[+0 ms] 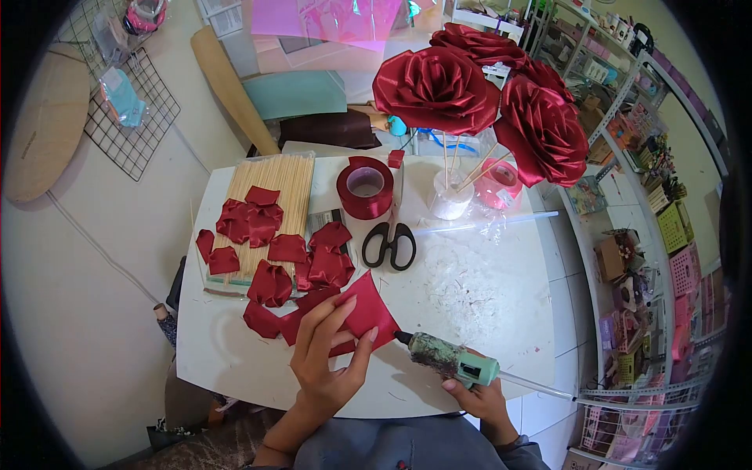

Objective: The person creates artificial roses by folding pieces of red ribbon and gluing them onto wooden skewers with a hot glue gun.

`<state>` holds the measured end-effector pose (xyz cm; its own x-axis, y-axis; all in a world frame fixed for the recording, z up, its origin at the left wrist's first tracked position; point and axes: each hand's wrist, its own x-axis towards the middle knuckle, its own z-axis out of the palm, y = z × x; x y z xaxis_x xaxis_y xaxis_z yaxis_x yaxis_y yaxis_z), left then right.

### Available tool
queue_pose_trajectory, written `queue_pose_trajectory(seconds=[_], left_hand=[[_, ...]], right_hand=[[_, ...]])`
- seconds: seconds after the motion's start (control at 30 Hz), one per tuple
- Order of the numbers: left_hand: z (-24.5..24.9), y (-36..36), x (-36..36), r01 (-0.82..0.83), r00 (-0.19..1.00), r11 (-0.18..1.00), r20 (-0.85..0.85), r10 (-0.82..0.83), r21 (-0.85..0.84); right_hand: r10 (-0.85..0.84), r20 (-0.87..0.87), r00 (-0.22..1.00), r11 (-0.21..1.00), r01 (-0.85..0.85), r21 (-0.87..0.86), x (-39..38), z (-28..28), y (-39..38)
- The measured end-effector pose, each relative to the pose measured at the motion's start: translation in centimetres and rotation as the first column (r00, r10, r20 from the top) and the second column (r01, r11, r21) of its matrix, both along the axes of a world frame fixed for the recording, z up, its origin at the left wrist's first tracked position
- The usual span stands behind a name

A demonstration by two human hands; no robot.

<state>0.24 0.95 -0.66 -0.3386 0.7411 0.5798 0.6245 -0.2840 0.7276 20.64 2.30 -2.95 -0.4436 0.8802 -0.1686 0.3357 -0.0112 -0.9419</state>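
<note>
My left hand (329, 352) pinches a square piece of red satin ribbon (370, 310) between thumb and fingers above the table's front part. In my right hand (479, 401) is a green glue gun (446, 359) with a clear glue stick trailing out of its back. Its dark nozzle points left and meets, or nearly meets, the ribbon's right corner. Beyond the ribbon lie black-handled scissors (388, 246) and a roll of red ribbon (365, 188). Left of them, curled red fabric petals (271, 283) are scattered, several on a bundle of wooden sticks (270, 196).
Large red fabric roses (435, 90) on sticks stand in a white holder (450, 196) at the back right, beside a pink tape roll (498, 185). A clear glue stick (489, 222) lies across the white table (486, 313). Crowded shelves (638, 258) line the right side.
</note>
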Motion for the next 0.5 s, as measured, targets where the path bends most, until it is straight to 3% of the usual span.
queue_pose_trajectory(seconds=[0.13, 0.27, 0.33, 0.5], left_hand=[[0.0, 0.0, 0.1, 0.015, 0.999, 1.000, 0.039, -0.015, 0.003], [0.1, -0.1, 0.0, 0.020, 0.999, 1.000, 0.045, -0.019, -0.010], [0.1, -0.1, 0.0, 0.025, 0.998, 1.000, 0.055, -0.025, -0.011], [0.1, -0.1, -0.1, 0.046, 0.992, 0.999, 0.116, -0.048, 0.023]], right_hand=[[-0.010, 0.123, 0.992, 1.000, 0.008, 0.012, 0.0, 0.1, -0.1], [-0.001, 0.100, 0.995, 1.000, 0.004, -0.028, -0.2, 0.1, 0.2], [0.018, -0.051, 0.999, 0.971, -0.005, 0.239, -0.9, 0.5, 0.6], [-0.015, -0.038, 0.999, 0.968, 0.024, 0.249, -1.1, 0.7, 0.7]])
